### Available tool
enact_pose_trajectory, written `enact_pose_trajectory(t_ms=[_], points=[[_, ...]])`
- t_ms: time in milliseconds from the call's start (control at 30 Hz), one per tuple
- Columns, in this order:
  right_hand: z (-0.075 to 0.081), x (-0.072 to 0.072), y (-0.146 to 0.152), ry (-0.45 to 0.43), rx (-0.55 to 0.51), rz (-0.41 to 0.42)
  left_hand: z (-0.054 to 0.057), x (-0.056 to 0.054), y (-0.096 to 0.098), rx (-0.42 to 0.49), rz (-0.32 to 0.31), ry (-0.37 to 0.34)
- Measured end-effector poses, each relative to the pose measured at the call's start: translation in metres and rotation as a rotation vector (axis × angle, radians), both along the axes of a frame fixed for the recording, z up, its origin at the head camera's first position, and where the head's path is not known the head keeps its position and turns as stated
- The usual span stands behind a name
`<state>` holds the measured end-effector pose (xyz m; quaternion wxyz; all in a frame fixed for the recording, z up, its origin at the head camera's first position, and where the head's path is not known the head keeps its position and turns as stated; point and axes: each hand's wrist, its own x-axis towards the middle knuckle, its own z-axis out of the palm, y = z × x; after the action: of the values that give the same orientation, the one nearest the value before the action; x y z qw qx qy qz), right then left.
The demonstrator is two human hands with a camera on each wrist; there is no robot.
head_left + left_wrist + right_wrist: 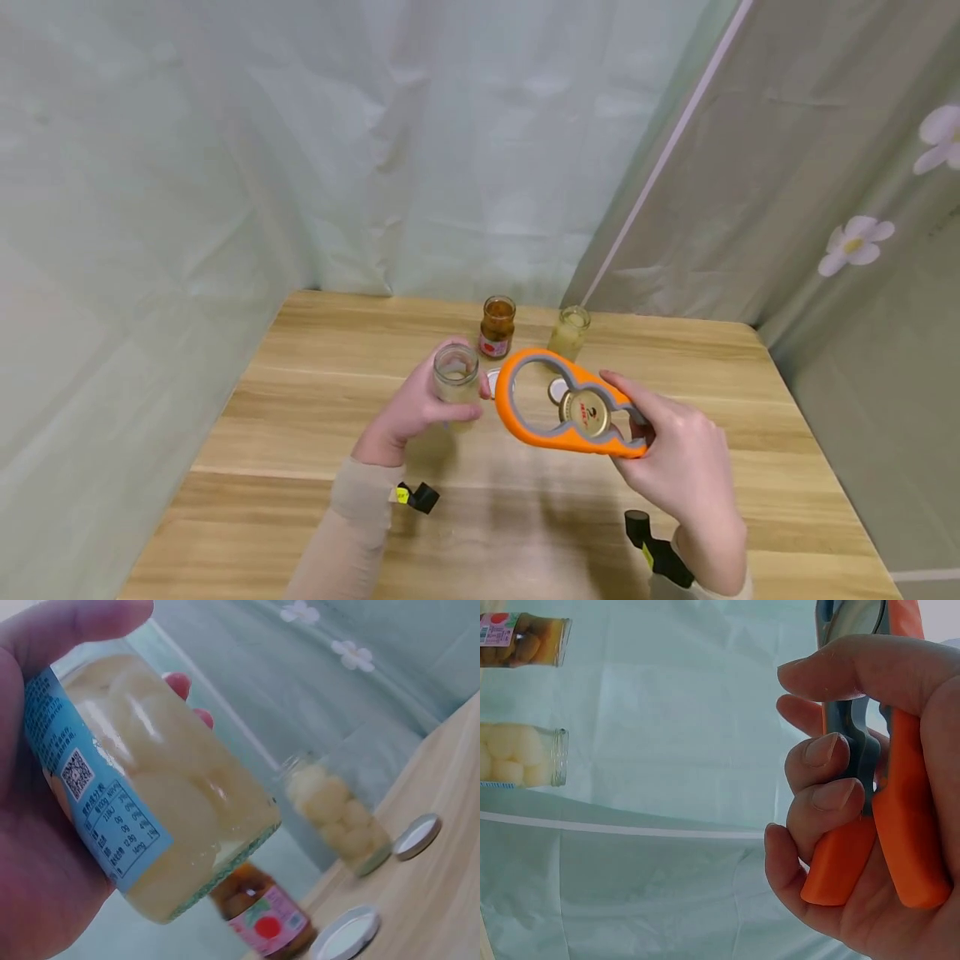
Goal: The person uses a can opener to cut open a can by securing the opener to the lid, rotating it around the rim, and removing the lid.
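My left hand point(401, 421) grips a glass jar point(187, 787) of pale round fruit with a blue label, fingers and thumb wrapped around it. In the head view the jar's mouth is uncovered. My right hand point(690, 454) holds an orange and grey jar opener point(506, 406) by its handle end, fingers curled around both orange arms in the right wrist view. A gold lid point(585, 412) with a red print sits in one of the opener's rounded gaps. The opener is held just right of the jar, above the table.
Behind my hands on the wooden table point(300, 417) stand an uncovered jar of brown contents point(497, 325) and an uncovered jar of pale fruit point(567, 333). Two loose lids lie near them, one round lid point(346, 934) and a smaller-looking lid point(418, 836). A pale curtain point(480, 167) hangs behind.
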<state>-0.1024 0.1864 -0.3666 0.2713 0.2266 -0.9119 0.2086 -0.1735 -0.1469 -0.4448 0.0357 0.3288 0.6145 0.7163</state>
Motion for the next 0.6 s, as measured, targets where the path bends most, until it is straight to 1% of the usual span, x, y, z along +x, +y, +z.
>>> enact_pose_trajectory(t_ms=[167, 300, 433, 533, 600], points=[[0.0, -0.002, 0.001, 0.016, 0.004, -0.01, 0.001, -0.008, -0.017, -0.037, 0.166, -0.018], [-0.002, -0.002, 0.001, 0.007, -0.001, -0.018, -0.001, -0.015, -0.031, -0.049, 0.326, -0.048], [-0.003, -0.001, 0.001, 0.001, -0.003, -0.021, -0.005, -0.024, -0.041, -0.021, 0.481, -0.121], [-0.003, -0.001, 0.001, 0.001, -0.003, -0.027, -0.01, -0.032, -0.046, 0.009, 0.574, -0.191], [-0.003, -0.002, 0.001, -0.001, -0.004, -0.027, -0.015, -0.037, -0.049, -0.006, 0.636, -0.233]])
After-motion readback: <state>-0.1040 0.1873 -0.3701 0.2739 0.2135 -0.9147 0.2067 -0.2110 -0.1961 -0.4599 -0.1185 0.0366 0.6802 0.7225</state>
